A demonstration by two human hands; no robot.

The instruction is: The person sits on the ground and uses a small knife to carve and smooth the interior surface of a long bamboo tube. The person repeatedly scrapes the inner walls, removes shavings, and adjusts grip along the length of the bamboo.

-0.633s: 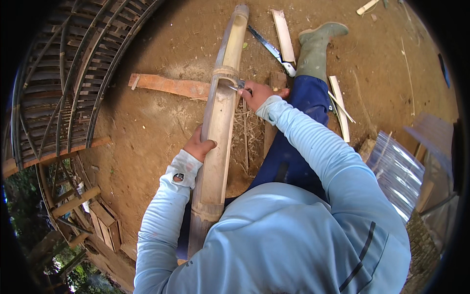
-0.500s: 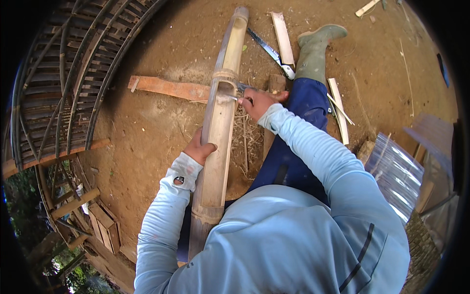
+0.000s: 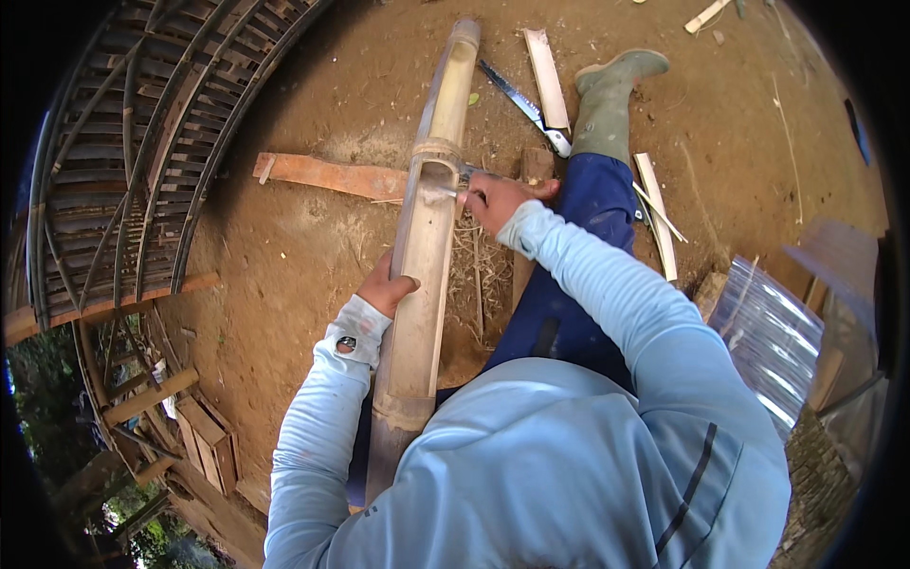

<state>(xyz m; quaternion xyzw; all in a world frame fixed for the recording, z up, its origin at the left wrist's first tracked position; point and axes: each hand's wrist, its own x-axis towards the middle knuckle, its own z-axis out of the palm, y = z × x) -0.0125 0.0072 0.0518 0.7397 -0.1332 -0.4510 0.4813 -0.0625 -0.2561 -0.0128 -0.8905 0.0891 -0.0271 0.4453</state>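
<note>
A long bamboo pole (image 3: 422, 284) slants from my lap toward the far side, its upper wall cut open along two sections with a ringed node between them. My left hand (image 3: 387, 286) grips its left edge, thumb over the rim and fingers hidden beneath. At the right rim, just below the node, my right hand (image 3: 498, 199) is closed around a small metal-bladed tool (image 3: 454, 193). Its tip points into the hollow; the handle is hidden in my fingers. A greyish piece (image 3: 468, 170) shows beside that hand, too little to name.
A reddish plank (image 3: 327, 176) lies crosswise beyond the pole. A folding saw (image 3: 526, 104) and split bamboo strips (image 3: 547, 81) rest near my boot (image 3: 607, 104). Shavings (image 3: 479, 275) litter the dirt by a wood block (image 3: 536, 166). A slatted bamboo structure (image 3: 142, 142) stands left.
The blade in my right hand has drawn back slightly toward the pole's right rim, with less of it showing. My left hand keeps its hold on the pole.
</note>
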